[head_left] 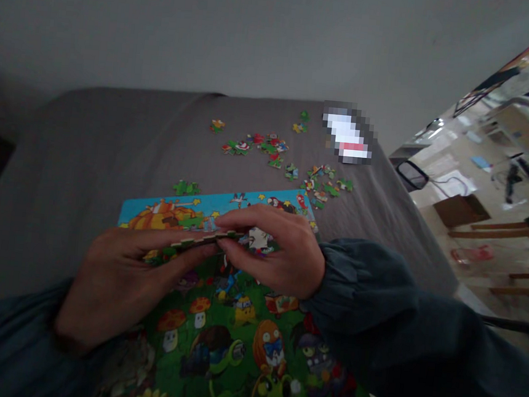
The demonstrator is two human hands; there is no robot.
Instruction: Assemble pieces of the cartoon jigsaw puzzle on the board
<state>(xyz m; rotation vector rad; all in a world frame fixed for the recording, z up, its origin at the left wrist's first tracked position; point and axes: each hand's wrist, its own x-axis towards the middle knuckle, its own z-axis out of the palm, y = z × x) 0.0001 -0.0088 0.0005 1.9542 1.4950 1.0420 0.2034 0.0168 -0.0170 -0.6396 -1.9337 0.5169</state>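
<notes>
Pinched between both hands is a thin strip of joined puzzle pieces (pixel 203 241), seen nearly edge-on. My left hand (pixel 121 278) grips its left part between thumb and fingers. At the right end, the thumb and fingertips of my right hand (pixel 278 249) close on it. Just below lies a colourful jigsaw puzzle (pixel 238 338) with cartoon plants and zombies, partly covered by my hands and sleeves. A pale gap (pixel 258 240) in the picture shows beside my right fingers.
Loose puzzle pieces (pixel 269 143) lie scattered on the grey cloth (pixel 125 143) beyond the puzzle, with more pieces (pixel 326 182) to the right. A green piece (pixel 186 187) lies near its top edge. A pixelated phone-like object (pixel 348 135) sits at the back right. Below, cardboard (pixel 462 209) lies on the floor.
</notes>
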